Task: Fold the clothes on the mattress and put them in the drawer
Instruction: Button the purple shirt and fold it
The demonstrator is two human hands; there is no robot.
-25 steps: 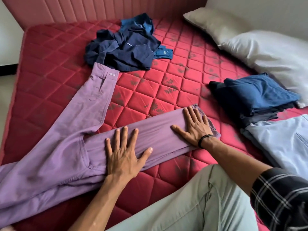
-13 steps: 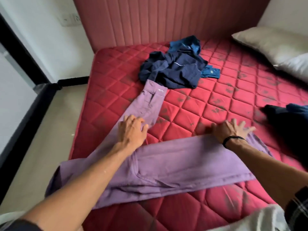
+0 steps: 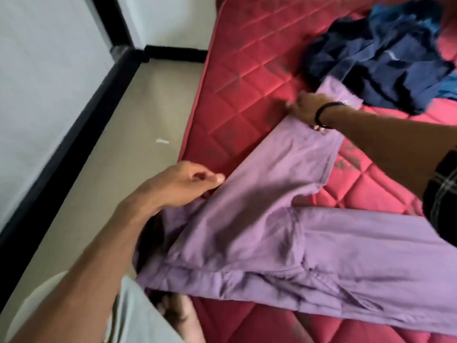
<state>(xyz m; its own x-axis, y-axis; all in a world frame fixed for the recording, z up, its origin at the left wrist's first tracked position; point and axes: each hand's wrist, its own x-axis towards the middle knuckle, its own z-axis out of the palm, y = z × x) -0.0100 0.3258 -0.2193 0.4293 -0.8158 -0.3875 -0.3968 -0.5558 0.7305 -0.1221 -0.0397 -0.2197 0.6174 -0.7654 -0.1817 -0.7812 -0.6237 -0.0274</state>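
Purple trousers (image 3: pixel 284 231) spread on red quilted mattress (image 3: pixel 247 95), one leg angled toward far side, other running off right edge of view. Left hand (image 3: pixel 188 184) at near mattress edge, fingers curled, pinching trouser fabric. Right hand (image 3: pixel 306 110), black wristband, grasping far leg near hem. Heap of navy and blue clothes (image 3: pixel 385 53) just beyond that hem, touching it. Beige floor (image 3: pixel 128 154) left of mattress, black skirting (image 3: pixel 81 120) along wall. View motion-blurred.

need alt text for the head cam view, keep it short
Two hands work on purple trousers spread on a red quilted mattress: the left hand pinches one edge, the right hand holds the far leg. A heap of dark blue clothes lies beyond.
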